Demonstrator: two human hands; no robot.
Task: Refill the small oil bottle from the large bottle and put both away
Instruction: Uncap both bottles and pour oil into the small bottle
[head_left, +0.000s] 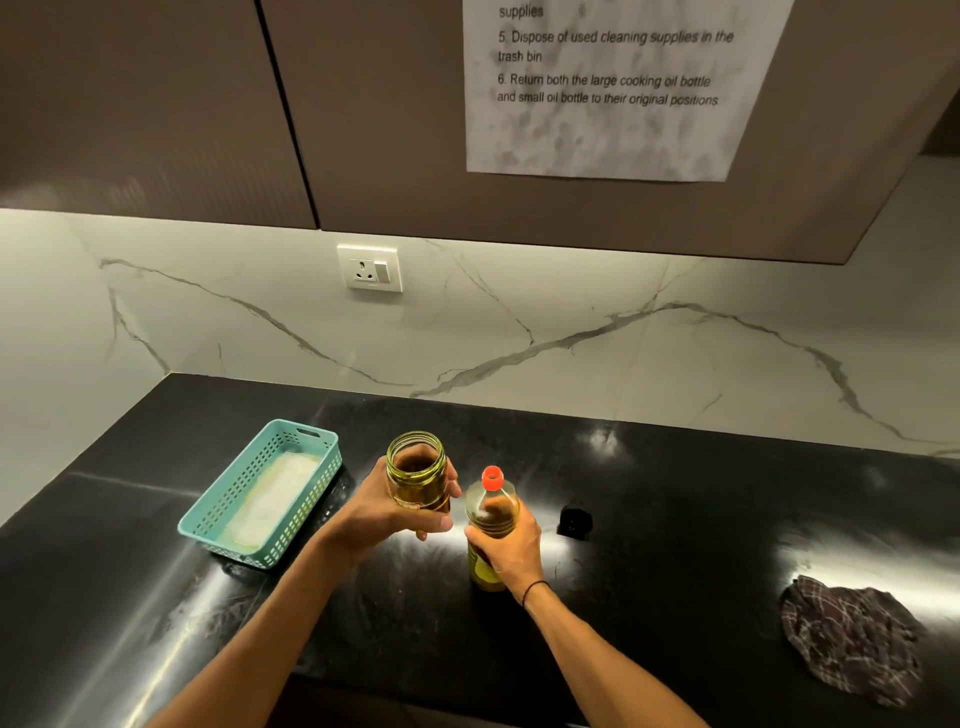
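Note:
My left hand (397, 512) grips the small oil bottle (417, 470), a wide-mouthed glass jar with no lid and amber oil in its lower part, held upright above the black counter. Just right of it, my right hand (506, 551) is wrapped around the large oil bottle (491, 512), a clear plastic bottle of yellow oil with a red cap (492, 478) screwed on. The two bottles stand side by side, nearly touching. A small black lid (575, 521) lies on the counter to the right of the large bottle.
A teal plastic basket (218, 512) holding a white cloth sits at the left of the black counter (701, 519). A crumpled checked cloth (852, 636) lies near the front right edge. Marble backsplash with a socket (370, 268) and cabinets with a taped instruction sheet (613, 88) rise behind.

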